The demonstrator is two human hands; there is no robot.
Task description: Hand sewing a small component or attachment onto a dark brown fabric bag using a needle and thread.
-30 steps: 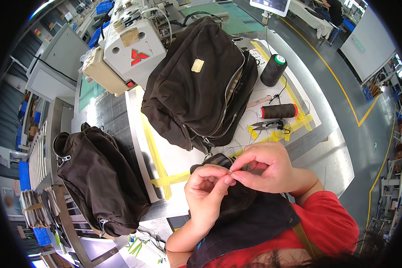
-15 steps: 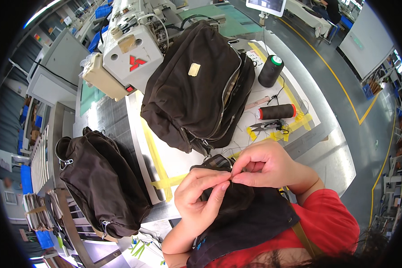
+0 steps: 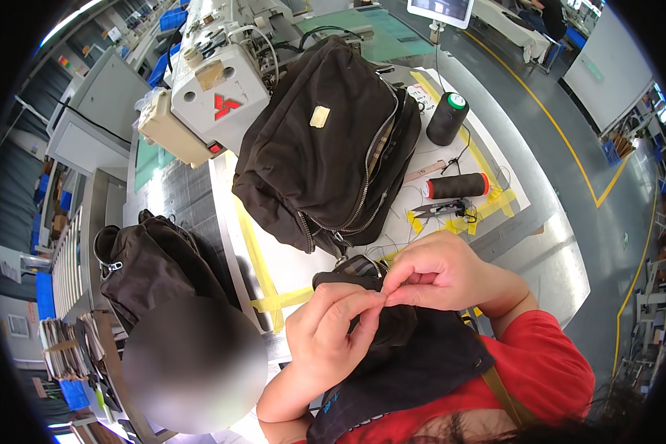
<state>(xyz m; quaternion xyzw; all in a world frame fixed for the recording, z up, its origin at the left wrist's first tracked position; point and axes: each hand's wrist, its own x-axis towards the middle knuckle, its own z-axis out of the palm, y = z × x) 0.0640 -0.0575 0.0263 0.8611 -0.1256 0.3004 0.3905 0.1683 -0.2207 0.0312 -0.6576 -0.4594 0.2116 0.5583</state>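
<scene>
My left hand (image 3: 333, 333) and my right hand (image 3: 433, 277) meet at pinched fingertips above a small dark bag (image 3: 392, 325) near my apron; what they pinch, perhaps fine thread, is too small to make out. Just beyond lies a large dark-brown backpack (image 3: 314, 140) with open zippers and a beige patch. To its right, a black thread cone (image 3: 446, 118) stands upright, and a dark spool with red ends (image 3: 457, 186) lies above small black snips (image 3: 440, 209) among loose threads on taped white paper (image 3: 248, 274).
A white sewing machine (image 3: 218, 81) stands behind at left. A second dark bag (image 3: 155, 259) lies left, partly covered by a blurred round patch. A screen on a stand (image 3: 436, 11) is at the back; floor walkway (image 3: 555, 148) runs along the right; a distant person (image 3: 533, 16) is near a table.
My left hand has moved left and slightly down, its fingers more bent, while both fingertips still meet. A blurred patch now covers the lower part of the left bag.
</scene>
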